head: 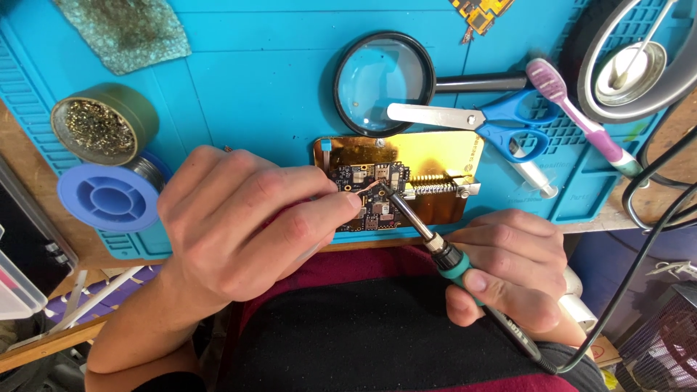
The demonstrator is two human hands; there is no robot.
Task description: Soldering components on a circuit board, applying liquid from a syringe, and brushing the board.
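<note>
A small dark circuit board [369, 190] is clamped on a shiny gold holder plate [435, 156] lying on a blue work mat [254, 80]. My right hand [512, 265] grips a soldering iron [435, 247] by its teal handle, the tip touching the board near its middle. My left hand [247, 221] pinches a thin strand of solder wire [369, 187] and holds its end at the iron's tip. The left fingers cover the board's left edge.
A magnifying glass [383, 83], blue-handled scissors [479, 123] and a pink toothbrush [573, 109] lie behind the plate. At left sit a brass-wool tip cleaner [102, 127] and a blue solder spool [109, 196]. A green cloth [123, 29] lies far left; cables run at right.
</note>
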